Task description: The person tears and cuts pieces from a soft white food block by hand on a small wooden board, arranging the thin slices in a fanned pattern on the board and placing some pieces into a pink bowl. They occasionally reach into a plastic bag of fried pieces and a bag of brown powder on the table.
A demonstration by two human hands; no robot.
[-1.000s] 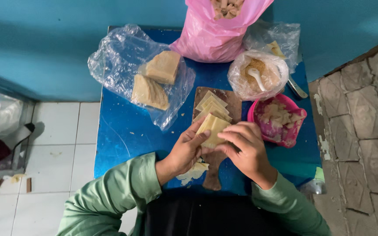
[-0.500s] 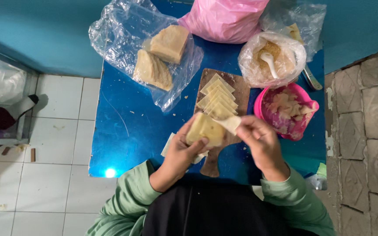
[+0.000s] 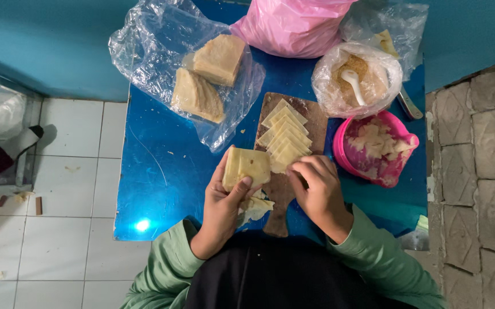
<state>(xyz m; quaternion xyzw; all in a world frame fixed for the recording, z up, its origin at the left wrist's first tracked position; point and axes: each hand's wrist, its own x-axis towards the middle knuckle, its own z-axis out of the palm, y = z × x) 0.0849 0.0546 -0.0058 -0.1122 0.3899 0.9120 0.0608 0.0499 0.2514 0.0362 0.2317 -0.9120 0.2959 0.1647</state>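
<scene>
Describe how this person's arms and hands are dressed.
Both arms wear long, loose light-green sleeves, the left sleeve and right sleeve bunching in soft folds and ending at the wrists. The left hand and right hand are bare: no gloves, and no rings, watch or bracelets visible.

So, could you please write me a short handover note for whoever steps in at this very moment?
Left hand: holds a stack of pale square wrappers above the blue table.
Right hand: fingers curled down on the near end of the wooden board; what it grips is hidden.
Things: fanned row of wrappers on the board; two tan blocks on the clear plastic bag; bagged brown filling with a white spoon; pink bowl of pale pieces.
Done: one row laid out.
Left: the stack in hand and both blocks are not laid out.
</scene>
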